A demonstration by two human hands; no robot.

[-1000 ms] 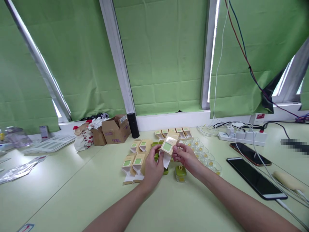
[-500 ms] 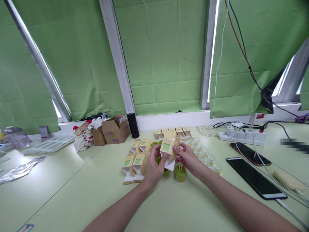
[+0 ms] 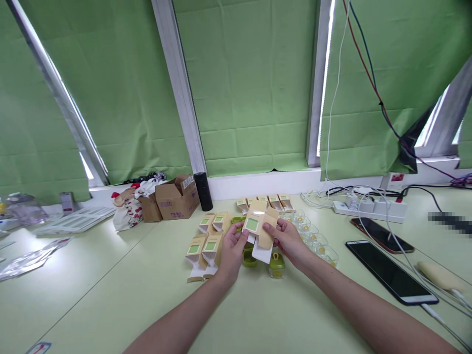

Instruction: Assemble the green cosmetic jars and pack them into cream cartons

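Both hands hold one small tan carton (image 3: 258,227) with a green square label, above the table. My left hand (image 3: 231,253) pinches its left side and my right hand (image 3: 289,240) grips its right side. The carton's flaps hang open, the white inside showing at the bottom. Just below it on the table sit two small green cases (image 3: 276,260) with yellow clips. More tan cartons (image 3: 208,246) lie in a cluster to the left of my left hand, and a further row (image 3: 267,201) lies behind.
Clear plastic trays with yellow pieces (image 3: 313,238) line up to the right. Two phones (image 3: 391,270) and a white power strip (image 3: 372,207) with cables lie at the right. A brown cardboard box (image 3: 177,196), a black cylinder (image 3: 203,191) and bags stand at the back left.
The carton has turned in my hands and dropped a little, its flaps spreading wider. Both hands shifted slightly with it.
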